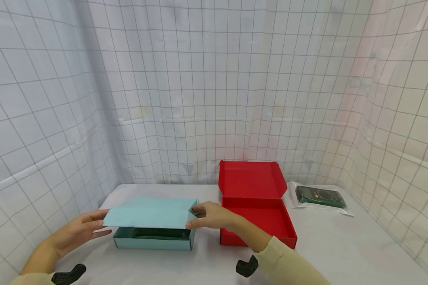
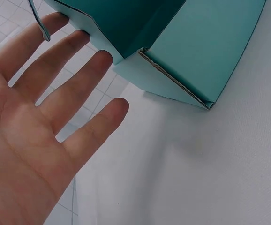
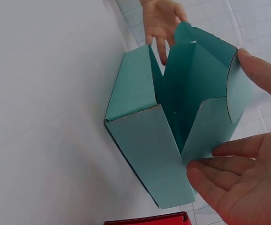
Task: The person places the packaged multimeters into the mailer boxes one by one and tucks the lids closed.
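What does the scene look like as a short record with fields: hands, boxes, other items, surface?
left hand: fingers straight, touching left edge of teal lid
right hand: pinching the right side flap of the lid
teal box: lid half lowered over it, something dark inside, unclear
red box: open, lid upright, looks empty
multimeter: green, in clear bag, right of red box
table: white, gridded cloth behind

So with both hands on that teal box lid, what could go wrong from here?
The right hand pinches only the side flap of the teal lid, so the flap may crease. The left hand touches the lid's other end with straight fingers, so it could slip. The red box sits close and might get nudged.
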Demonstrator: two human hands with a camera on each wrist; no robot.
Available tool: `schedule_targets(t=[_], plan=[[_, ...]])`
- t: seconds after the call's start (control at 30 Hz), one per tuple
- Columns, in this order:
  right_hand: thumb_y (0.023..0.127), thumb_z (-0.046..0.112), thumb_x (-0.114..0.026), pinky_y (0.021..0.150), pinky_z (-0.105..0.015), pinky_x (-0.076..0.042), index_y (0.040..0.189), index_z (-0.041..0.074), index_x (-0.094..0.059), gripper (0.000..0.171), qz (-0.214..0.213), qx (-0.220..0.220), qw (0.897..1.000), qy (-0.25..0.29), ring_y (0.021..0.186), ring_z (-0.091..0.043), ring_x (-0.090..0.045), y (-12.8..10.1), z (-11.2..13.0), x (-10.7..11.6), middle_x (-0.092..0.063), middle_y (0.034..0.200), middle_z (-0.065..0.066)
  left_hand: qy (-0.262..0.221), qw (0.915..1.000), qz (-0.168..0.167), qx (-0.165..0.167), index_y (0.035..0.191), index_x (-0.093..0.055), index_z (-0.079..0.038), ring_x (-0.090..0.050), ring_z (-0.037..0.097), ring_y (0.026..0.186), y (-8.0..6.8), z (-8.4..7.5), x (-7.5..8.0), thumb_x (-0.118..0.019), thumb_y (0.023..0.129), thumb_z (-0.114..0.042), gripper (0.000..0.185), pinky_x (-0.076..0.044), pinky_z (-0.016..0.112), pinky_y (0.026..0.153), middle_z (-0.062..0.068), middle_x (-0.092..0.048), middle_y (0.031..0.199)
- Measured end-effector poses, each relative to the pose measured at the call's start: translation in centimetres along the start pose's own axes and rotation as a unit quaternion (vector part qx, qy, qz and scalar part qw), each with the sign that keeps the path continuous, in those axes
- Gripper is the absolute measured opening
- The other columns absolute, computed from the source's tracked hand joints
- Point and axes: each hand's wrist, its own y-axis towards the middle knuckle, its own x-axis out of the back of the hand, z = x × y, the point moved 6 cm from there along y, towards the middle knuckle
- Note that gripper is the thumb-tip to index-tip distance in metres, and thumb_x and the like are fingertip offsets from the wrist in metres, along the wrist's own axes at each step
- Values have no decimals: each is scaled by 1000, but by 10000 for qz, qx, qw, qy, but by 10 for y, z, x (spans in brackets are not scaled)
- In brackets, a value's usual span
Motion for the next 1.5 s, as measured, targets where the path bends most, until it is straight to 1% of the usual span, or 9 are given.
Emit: schedule_targets(t=[0.2, 0.3, 0.43, 0.6, 0.8, 0.97, 1.13, 1.27, 1.5], plan=[[85, 40, -80, 95, -34, -55, 149, 5, -53, 79, -31, 36, 9999, -109, 127, -16, -57, -2, -2, -2, -60, 139, 3, 497, 9984, -268, -31, 154, -50, -15, -50, 13, 137, -4, 1, 0, -26, 108, 6, 56, -44, 38, 111, -8, -49, 154], [85, 41, -80, 96, -34, -55, 149, 5, -54, 78, -43, 67, 9999, -150, 127, -16, -57, -2, -3, -3, -61, 139, 4, 699, 9970, -309, -90, 158, -43, -9, -46, 11, 140, -4, 2, 0, -28, 106, 9, 56, -44, 39, 111, -9, -46, 157], [87, 41, -80, 96, -33, -54, 147, 4, -56, 75, -79, 74, 9998, -153, 128, -17, -57, -2, -4, -5, -61, 138, 4, 897, 9953, -344, -113, 159, -40, -6, -45, 11, 141, -6, 3, -1, -29, 105, 11, 58, -45, 38, 110, -7, -45, 159], [87, 41, -80, 95, -33, -55, 146, 4, -57, 73, -134, -10, 9996, -234, 126, -18, -58, -2, -5, -8, -63, 135, 4, 1176, 9913, -580, 112, 158, -44, -11, -50, 12, 137, -8, 7, -3, -34, 105, 10, 57, -46, 34, 108, -6, -50, 155], [87, 41, -81, 94, -32, -55, 146, 2, -57, 74, -199, -60, 9984, -521, 124, -21, -60, -4, -1, -12, -63, 136, 1, 1614, 9826, -845, 366, 158, -39, -3, -53, 12, 135, -9, 12, -3, -39, 106, 8, 54, -46, 28, 104, -2, -55, 151], [86, 41, -82, 90, -31, -57, 148, 3, -55, 78, -247, -138, 9966, -770, 122, -24, -61, -5, -1, -16, -62, 138, -1, 1672, 9797, -1014, 437, 157, -41, -4, -53, 10, 134, -11, 15, -1, -42, 105, 8, 53, -45, 26, 104, -4, -56, 150], [85, 42, -83, 89, -34, -58, 148, 4, -55, 79, -304, -216, 9962, -782, 121, -26, -62, -6, -2, -16, -62, 138, -2, 1601, 9811, -1002, 427, 157, -43, -6, -52, 9, 134, -11, 14, -2, -43, 106, 7, 53, -46, 26, 103, -7, -54, 151], [85, 42, -83, 88, -34, -59, 148, 4, -55, 80, -304, -235, 9962, -785, 121, -25, -62, -7, -3, -17, -61, 138, -1, 1582, 9805, -1052, 506, 157, -44, -8, -50, 7, 135, -12, 15, -1, -42, 106, 6, 53, -46, 26, 102, -8, -54, 151], [84, 44, -84, 86, -34, -59, 149, 5, -55, 81, -326, -247, 9951, -905, 119, -23, -62, -6, -5, -17, -62, 137, 0, 1627, 9773, -1185, 661, 158, -40, -3, -51, 8, 135, -13, 17, 0, -43, 106, 4, 52, -45, 27, 103, -8, -55, 151]])
